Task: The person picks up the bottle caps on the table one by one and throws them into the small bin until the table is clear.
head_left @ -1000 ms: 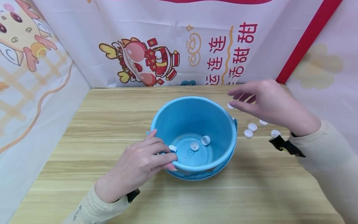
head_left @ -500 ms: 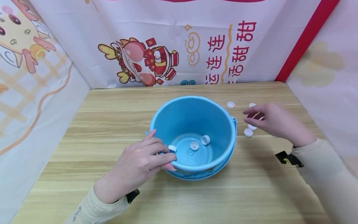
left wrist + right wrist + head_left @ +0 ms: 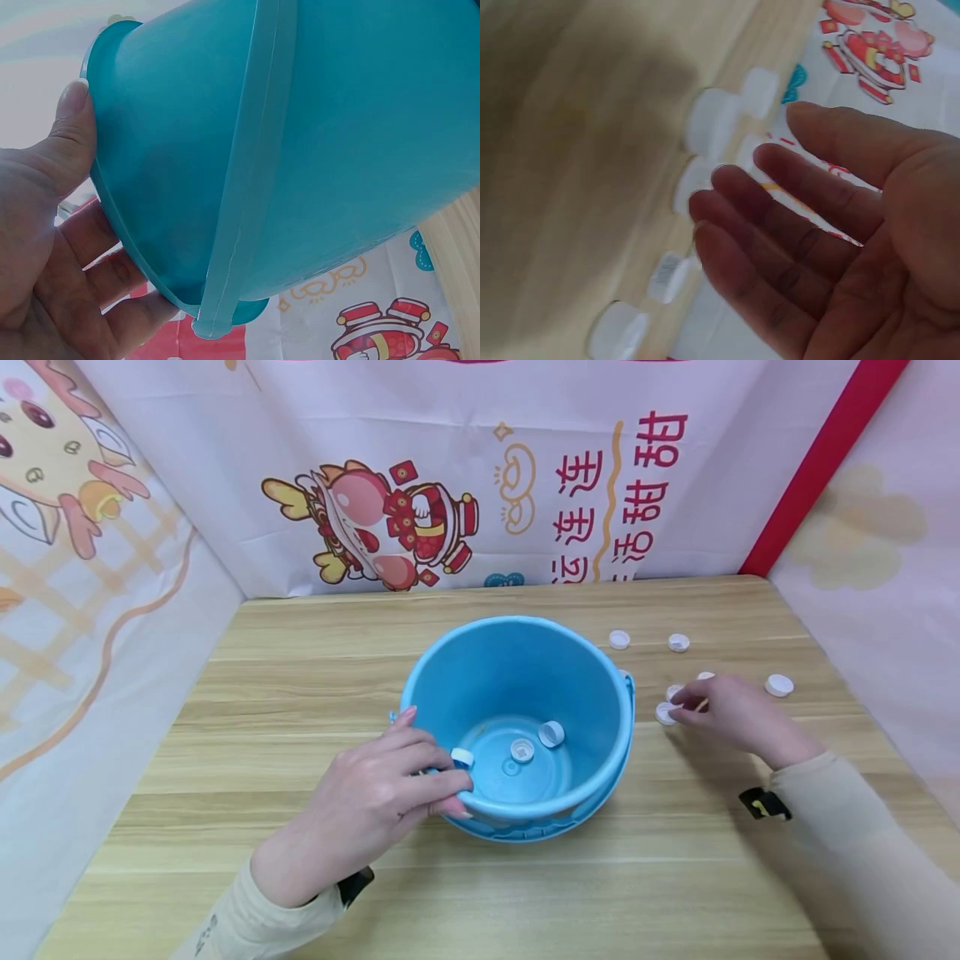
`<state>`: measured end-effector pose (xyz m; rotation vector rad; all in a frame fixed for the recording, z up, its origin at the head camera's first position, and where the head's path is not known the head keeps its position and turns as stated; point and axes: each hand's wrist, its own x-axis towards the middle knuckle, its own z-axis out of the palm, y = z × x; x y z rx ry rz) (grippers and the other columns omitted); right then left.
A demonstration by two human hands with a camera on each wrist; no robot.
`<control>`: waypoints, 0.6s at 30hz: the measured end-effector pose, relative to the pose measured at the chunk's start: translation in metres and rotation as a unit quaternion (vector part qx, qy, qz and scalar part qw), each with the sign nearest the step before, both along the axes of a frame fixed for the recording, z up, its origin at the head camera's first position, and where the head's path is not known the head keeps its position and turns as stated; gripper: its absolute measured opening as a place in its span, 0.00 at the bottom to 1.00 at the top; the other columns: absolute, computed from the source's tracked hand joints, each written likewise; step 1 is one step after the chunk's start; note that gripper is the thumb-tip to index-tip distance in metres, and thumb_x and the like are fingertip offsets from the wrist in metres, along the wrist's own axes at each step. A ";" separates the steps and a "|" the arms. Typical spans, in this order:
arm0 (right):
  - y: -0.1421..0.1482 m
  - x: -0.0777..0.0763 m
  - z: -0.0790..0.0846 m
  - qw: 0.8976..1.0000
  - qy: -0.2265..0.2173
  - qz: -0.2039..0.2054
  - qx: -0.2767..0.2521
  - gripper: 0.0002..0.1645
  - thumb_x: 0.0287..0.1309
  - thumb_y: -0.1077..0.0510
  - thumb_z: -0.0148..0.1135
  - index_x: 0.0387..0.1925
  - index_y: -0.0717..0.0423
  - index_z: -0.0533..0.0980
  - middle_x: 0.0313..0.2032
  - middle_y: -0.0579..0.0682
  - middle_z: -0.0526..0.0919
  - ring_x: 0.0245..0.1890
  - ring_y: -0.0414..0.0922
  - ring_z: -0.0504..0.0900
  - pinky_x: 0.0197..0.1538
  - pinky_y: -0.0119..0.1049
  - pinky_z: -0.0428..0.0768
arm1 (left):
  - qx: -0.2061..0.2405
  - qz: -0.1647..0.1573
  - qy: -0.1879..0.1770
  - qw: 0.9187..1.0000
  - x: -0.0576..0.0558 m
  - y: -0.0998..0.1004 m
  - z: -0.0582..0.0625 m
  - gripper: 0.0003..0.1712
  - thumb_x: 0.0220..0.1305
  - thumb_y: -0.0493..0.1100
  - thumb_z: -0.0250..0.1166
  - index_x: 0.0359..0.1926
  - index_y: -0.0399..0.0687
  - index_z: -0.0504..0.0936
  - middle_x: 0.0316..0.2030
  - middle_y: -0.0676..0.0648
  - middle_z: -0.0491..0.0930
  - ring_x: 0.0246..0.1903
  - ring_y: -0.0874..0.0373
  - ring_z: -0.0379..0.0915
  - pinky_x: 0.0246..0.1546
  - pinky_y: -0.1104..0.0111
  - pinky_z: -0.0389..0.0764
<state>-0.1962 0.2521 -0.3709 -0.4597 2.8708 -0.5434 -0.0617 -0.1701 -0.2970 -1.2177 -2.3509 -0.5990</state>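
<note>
A light blue bucket point(image 3: 517, 668) stands in the middle of the wooden table. My left hand point(image 3: 367, 797) grips its near-left rim, with the thumb point(image 3: 71, 112) on the outer wall in the left wrist view. Inside lie three white bottle caps, among them one tipped on its side point(image 3: 551, 734) and one flat cap point(image 3: 522, 750). Right of the bucket, my right hand point(image 3: 738, 714) hovers by a white cap point(image 3: 664, 714), fingers loosely bent. In the right wrist view nothing is seen between those fingers; in the head view, whether they touch the cap is unclear.
More white caps lie on the right part of the table, including a far cap point(image 3: 618, 639), another cap point(image 3: 678, 642) and one at the right point(image 3: 780, 685). Printed cloth walls point(image 3: 480, 410) rise along the table's back and sides. The bucket's handle point(image 3: 251, 165) hangs down its outside.
My right hand has come down and toward me, from above the far cap to the near caps. The left hand and bucket stay put, and the caps inside have not moved.
</note>
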 end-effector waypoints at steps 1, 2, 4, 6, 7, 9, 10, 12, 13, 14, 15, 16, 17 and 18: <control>0.001 0.000 -0.003 1.000 -0.007 -0.004 0.006 0.17 0.60 0.54 0.70 0.46 0.61 0.84 0.36 0.53 0.84 0.35 0.49 0.79 0.40 0.48 0.83 | 0.000 0.000 -0.001 1.000 0.000 0.000 0.000 0.17 0.64 0.58 0.61 0.42 0.55 0.89 0.34 0.53 0.86 0.39 0.57 0.81 0.58 0.44 0.71; 0.002 -0.001 -0.005 1.000 -0.015 -0.009 0.012 0.18 0.60 0.53 0.70 0.47 0.61 0.84 0.37 0.52 0.84 0.35 0.49 0.79 0.41 0.48 0.83 | -0.001 0.001 -0.002 1.000 0.000 0.000 0.000 0.17 0.64 0.58 0.61 0.42 0.55 0.89 0.34 0.53 0.86 0.39 0.57 0.81 0.59 0.44 0.71; 0.004 0.000 -0.009 0.999 -0.029 -0.019 0.017 0.18 0.61 0.52 0.70 0.47 0.61 0.83 0.37 0.52 0.83 0.35 0.49 0.78 0.41 0.48 0.83 | -0.002 0.001 -0.004 1.000 0.000 0.000 0.000 0.17 0.64 0.58 0.61 0.42 0.55 0.89 0.35 0.53 0.86 0.39 0.57 0.81 0.59 0.44 0.70; 0.006 0.001 -0.011 0.999 -0.031 -0.022 0.015 0.18 0.61 0.52 0.70 0.47 0.60 0.83 0.37 0.52 0.83 0.35 0.49 0.78 0.41 0.48 0.83 | -0.001 0.001 -0.003 1.000 0.000 0.000 0.000 0.17 0.64 0.57 0.62 0.42 0.55 0.89 0.35 0.53 0.86 0.39 0.57 0.81 0.59 0.44 0.70; 0.006 0.001 -0.012 0.999 -0.030 -0.023 0.013 0.18 0.61 0.52 0.70 0.47 0.60 0.83 0.37 0.52 0.83 0.35 0.49 0.78 0.41 0.48 0.83 | 0.000 0.001 -0.001 1.000 0.000 0.000 0.000 0.17 0.64 0.57 0.62 0.42 0.55 0.89 0.35 0.53 0.86 0.39 0.57 0.81 0.58 0.44 0.70; 0.007 0.002 -0.013 0.999 -0.026 -0.023 0.008 0.18 0.61 0.53 0.70 0.47 0.60 0.83 0.37 0.52 0.83 0.35 0.49 0.78 0.41 0.48 0.83 | 0.003 0.000 0.007 1.000 0.000 0.001 0.000 0.16 0.64 0.57 0.61 0.41 0.55 0.89 0.35 0.53 0.86 0.39 0.57 0.81 0.58 0.43 0.71; 0.006 0.002 -0.014 0.999 -0.023 -0.023 0.007 0.17 0.61 0.53 0.70 0.47 0.60 0.83 0.36 0.52 0.83 0.35 0.49 0.78 0.40 0.47 0.83 | 0.004 -0.001 0.011 1.000 0.000 0.001 0.000 0.16 0.64 0.57 0.61 0.41 0.55 0.89 0.35 0.53 0.86 0.39 0.56 0.81 0.58 0.43 0.71; 0.006 0.002 -0.014 1.000 -0.019 -0.022 0.007 0.18 0.60 0.53 0.71 0.47 0.60 0.83 0.36 0.51 0.82 0.35 0.49 0.77 0.40 0.46 0.83 | 0.007 -0.001 0.017 1.000 0.000 0.001 0.000 0.16 0.64 0.57 0.61 0.40 0.55 0.89 0.34 0.53 0.86 0.39 0.56 0.81 0.57 0.43 0.72; 0.006 0.002 -0.015 1.000 -0.018 -0.022 0.006 0.18 0.60 0.53 0.71 0.47 0.60 0.83 0.36 0.51 0.82 0.35 0.49 0.77 0.40 0.46 0.83 | 0.008 -0.001 0.019 1.000 0.000 0.001 0.000 0.16 0.65 0.57 0.61 0.40 0.55 0.89 0.34 0.53 0.86 0.39 0.56 0.81 0.57 0.43 0.72; 0.005 0.002 -0.015 1.000 -0.017 -0.022 0.005 0.17 0.60 0.54 0.71 0.47 0.60 0.83 0.35 0.51 0.82 0.34 0.49 0.77 0.40 0.45 0.83 | 0.009 -0.001 0.019 1.000 0.000 0.001 0.000 0.16 0.65 0.57 0.61 0.40 0.55 0.89 0.34 0.53 0.86 0.39 0.56 0.81 0.57 0.43 0.72; 0.005 0.002 -0.016 1.000 -0.015 -0.022 0.005 0.17 0.60 0.54 0.71 0.47 0.60 0.83 0.35 0.51 0.82 0.34 0.49 0.77 0.39 0.45 0.83 | 0.008 -0.001 0.018 1.000 0.000 0.001 0.000 0.16 0.65 0.57 0.61 0.40 0.55 0.89 0.34 0.53 0.86 0.39 0.56 0.81 0.57 0.43 0.71; 0.004 0.002 -0.016 1.000 -0.013 -0.022 0.004 0.17 0.60 0.54 0.71 0.47 0.60 0.83 0.34 0.51 0.82 0.34 0.49 0.77 0.39 0.45 0.82 | 0.008 -0.001 0.016 1.000 0.000 0.001 0.000 0.16 0.64 0.57 0.61 0.40 0.55 0.89 0.34 0.53 0.86 0.39 0.56 0.81 0.58 0.43 0.71; 0.004 0.002 -0.017 1.000 -0.012 -0.023 0.003 0.17 0.59 0.54 0.71 0.46 0.60 0.83 0.34 0.51 0.82 0.34 0.49 0.76 0.39 0.44 0.82 | 0.008 0.000 0.013 1.000 0.000 0.001 0.000 0.16 0.64 0.57 0.61 0.40 0.55 0.89 0.34 0.53 0.86 0.39 0.56 0.81 0.58 0.43 0.71; 0.003 0.002 -0.018 1.000 -0.010 -0.023 0.001 0.16 0.59 0.54 0.71 0.46 0.59 0.83 0.34 0.51 0.82 0.34 0.49 0.76 0.39 0.44 0.82 | 0.006 0.001 0.009 1.000 0.000 0.001 0.000 0.16 0.64 0.57 0.61 0.41 0.55 0.89 0.35 0.53 0.86 0.39 0.56 0.81 0.58 0.43 0.71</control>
